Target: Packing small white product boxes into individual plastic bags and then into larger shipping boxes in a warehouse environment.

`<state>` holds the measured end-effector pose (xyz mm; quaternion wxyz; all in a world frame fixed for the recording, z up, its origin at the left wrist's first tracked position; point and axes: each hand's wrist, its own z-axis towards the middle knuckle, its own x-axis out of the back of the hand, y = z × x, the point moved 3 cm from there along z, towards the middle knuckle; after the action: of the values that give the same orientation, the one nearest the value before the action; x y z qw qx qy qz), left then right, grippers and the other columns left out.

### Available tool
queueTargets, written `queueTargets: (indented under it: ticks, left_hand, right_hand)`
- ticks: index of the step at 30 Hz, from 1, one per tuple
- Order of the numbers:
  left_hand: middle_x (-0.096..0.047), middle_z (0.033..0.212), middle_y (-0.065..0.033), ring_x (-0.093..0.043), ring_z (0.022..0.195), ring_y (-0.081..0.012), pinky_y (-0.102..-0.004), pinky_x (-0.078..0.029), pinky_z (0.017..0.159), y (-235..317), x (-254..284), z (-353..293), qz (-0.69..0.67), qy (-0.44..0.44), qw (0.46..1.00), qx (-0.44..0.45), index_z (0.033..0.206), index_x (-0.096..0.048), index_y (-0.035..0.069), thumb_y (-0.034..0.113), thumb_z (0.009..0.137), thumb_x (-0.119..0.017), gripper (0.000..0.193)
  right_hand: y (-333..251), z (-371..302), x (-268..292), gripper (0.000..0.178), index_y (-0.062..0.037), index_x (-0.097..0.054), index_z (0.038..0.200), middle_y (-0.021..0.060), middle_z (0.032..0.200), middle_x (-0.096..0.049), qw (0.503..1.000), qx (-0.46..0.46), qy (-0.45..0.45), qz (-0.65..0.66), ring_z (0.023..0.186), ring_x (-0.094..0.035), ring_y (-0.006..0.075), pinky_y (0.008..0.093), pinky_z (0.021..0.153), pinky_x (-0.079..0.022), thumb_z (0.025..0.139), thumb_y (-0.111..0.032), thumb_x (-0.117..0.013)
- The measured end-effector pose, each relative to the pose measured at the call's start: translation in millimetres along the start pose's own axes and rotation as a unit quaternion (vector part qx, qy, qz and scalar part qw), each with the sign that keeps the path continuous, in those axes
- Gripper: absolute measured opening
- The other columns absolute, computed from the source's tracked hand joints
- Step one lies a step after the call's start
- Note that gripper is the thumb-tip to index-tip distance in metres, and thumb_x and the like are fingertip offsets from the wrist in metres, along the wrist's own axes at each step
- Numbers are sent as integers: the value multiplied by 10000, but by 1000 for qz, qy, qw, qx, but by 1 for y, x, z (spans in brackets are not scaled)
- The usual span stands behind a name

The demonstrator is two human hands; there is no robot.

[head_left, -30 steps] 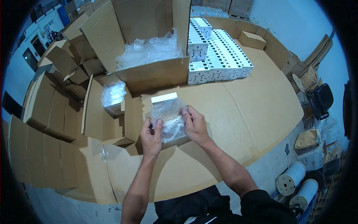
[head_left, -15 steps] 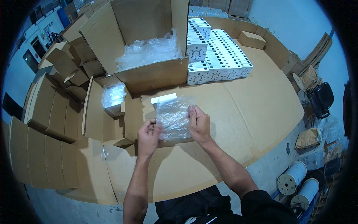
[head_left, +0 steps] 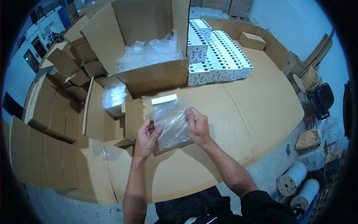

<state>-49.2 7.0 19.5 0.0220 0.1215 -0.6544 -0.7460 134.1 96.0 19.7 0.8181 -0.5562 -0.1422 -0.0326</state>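
Between my two hands is a clear plastic bag (head_left: 172, 123), held up over the cardboard-covered table (head_left: 238, 123). My left hand (head_left: 147, 137) pinches its left edge, and the thumb and fingers of my right hand (head_left: 197, 125) grip its right edge. A white box (head_left: 164, 99) shows its top face just beyond the bag; the rest of that box is hidden behind the plastic. To the left stands an opened cardboard carton (head_left: 128, 128) with a plastic-wrapped box (head_left: 114, 96) inside.
A large open carton (head_left: 156, 76) full of loose plastic bags (head_left: 151, 52) stands at the back. Stacked white boxes (head_left: 220, 59) sit right of it. More brown cartons (head_left: 52, 112) crowd the left, and a small brown box (head_left: 252, 40) lies far right.
The bag has shifted slightly left and down, and hangs more slanted. My left hand has turned a little with its thumb on the bag. Both hands keep their grip.
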Motion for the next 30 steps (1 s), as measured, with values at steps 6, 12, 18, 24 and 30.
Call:
queueTargets:
  ticks: [6, 12, 18, 24, 30]
  left_hand:
    - [-589, 803, 28, -499, 726, -37, -217, -429, 647, -5, 3, -1, 79, 252, 964, -26, 934, -661, 23, 229, 1048, -584, 248]
    - [-554, 776, 42, -467, 713, -27, -203, -396, 619, -3, 1, 0, 130, 240, 958, -86, 936, -646, 19, 227, 1043, -597, 239]
    - [-546, 768, 28, -454, 717, -26, -204, -380, 615, -1, 0, -2, 132, 240, 961, -42, 941, -647, 13, 221, 1049, -582, 243]
    - [-560, 797, 5, -500, 735, -65, -220, -406, 618, -14, 13, 1, 197, 276, 935, -101, 1011, -625, 1, 282, 1077, -516, 309]
    - [-672, 1077, -75, -650, 929, -134, -293, -543, 811, -24, -9, -7, -5, 190, 981, -31, 1205, -552, 4, 145, 941, -729, 348]
  right_hand:
    - [-10, -8, -16, 294, 22, -596, 871, 150, 633, -555, 988, 44, -150, 15, 582, -583, 185, 365, 584, -466, 1039, -211, -536]
    - [-10, -3, -21, 268, -2, -669, 943, 51, 790, -657, 970, -52, -146, 188, 790, -637, 115, 319, 645, -507, 1040, -232, -571]
    - [-5, -13, -25, 308, -4, -668, 934, 20, 773, -630, 933, -167, -41, 316, 752, -595, 77, 243, 614, -466, 1050, -265, -555]
    - [2, -19, -29, 364, -16, -584, 817, -34, 646, -487, 995, -63, -20, 74, 587, -423, 50, 260, 521, -360, 1073, -266, -515]
    - [3, -17, -27, 335, 11, -602, 836, 91, 609, -537, 991, -96, 11, 89, 587, -487, 105, 323, 551, -415, 1051, -239, -540]
